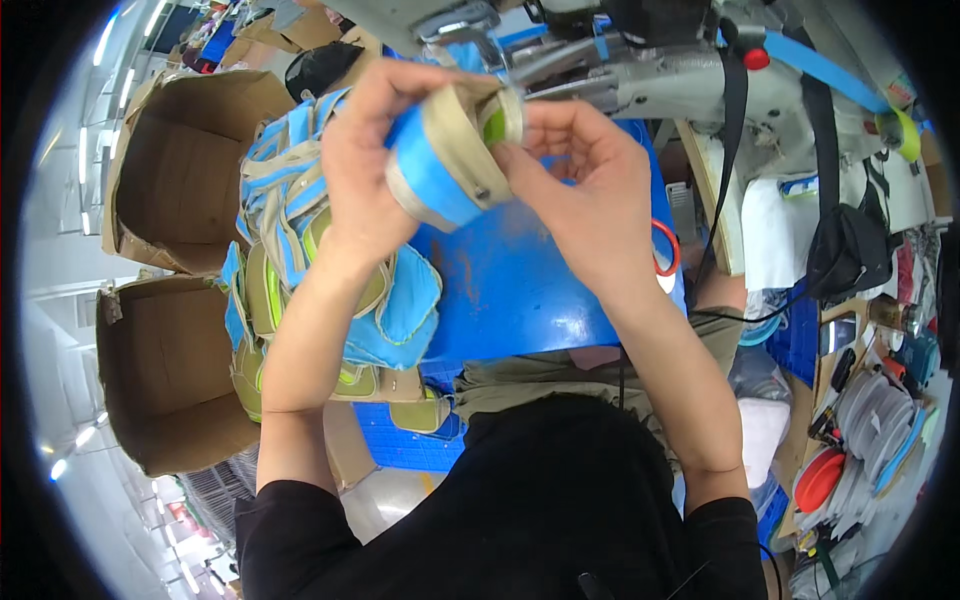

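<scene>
Both my hands hold one fabric piece [450, 160] of blue, beige and lime green, folded into a roll, raised over a blue work surface [520, 290]. My left hand [365, 150] wraps around its left side, fingers over the top. My right hand [580, 170] pinches its right end, where the lime green part shows. A grey sewing machine [650, 70] sits just beyond my hands.
A pile of similar blue, beige and green pieces [310, 260] lies left of the blue surface. Two open cardboard boxes [180, 160] [165, 370] stand at the left. Red scissors [665, 250], a black strap [830, 190] and assorted tools [860, 420] are at the right.
</scene>
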Available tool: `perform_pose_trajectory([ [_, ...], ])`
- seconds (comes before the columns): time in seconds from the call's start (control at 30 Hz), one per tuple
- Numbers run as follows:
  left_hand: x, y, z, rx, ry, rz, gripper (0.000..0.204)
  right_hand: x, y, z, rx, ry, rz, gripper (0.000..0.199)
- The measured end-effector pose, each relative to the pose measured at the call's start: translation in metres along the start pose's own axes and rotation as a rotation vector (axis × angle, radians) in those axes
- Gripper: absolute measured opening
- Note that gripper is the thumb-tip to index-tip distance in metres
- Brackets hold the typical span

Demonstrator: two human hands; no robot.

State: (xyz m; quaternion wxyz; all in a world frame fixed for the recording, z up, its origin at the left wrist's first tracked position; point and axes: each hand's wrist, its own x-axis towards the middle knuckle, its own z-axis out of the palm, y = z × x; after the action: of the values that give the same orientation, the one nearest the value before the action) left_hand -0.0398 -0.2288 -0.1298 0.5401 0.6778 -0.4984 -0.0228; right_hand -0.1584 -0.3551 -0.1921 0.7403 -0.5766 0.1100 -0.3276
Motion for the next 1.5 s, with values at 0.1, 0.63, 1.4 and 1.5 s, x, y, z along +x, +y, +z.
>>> perform_pose_trajectory([
  [0.1, 0.001, 0.002, -0.005, 0.007, -0.005, -0.09, 0.027, 0.001, 0.004, -0.002, 0.044, 0.0, -0.029, 0.025],
  [0.63, 0.006, 0.005, -0.007, 0.082, -0.078, -0.02, 0.021, 0.001, 0.003, 0.005, 0.157, 0.025, 0.005, 0.019],
  [1.4, -0.018, -0.003, 0.022, 0.22, 0.217, 0.139, 0.026, 0.007, 0.004, 0.017, 0.014, 0.308, -0.092, 0.016],
  [1.5, -0.029, 0.011, 0.009, -0.607, 0.237, -0.573, 0.033, 0.006, 0.003, 0.019, -0.026, 0.313, -0.133, 0.017],
])
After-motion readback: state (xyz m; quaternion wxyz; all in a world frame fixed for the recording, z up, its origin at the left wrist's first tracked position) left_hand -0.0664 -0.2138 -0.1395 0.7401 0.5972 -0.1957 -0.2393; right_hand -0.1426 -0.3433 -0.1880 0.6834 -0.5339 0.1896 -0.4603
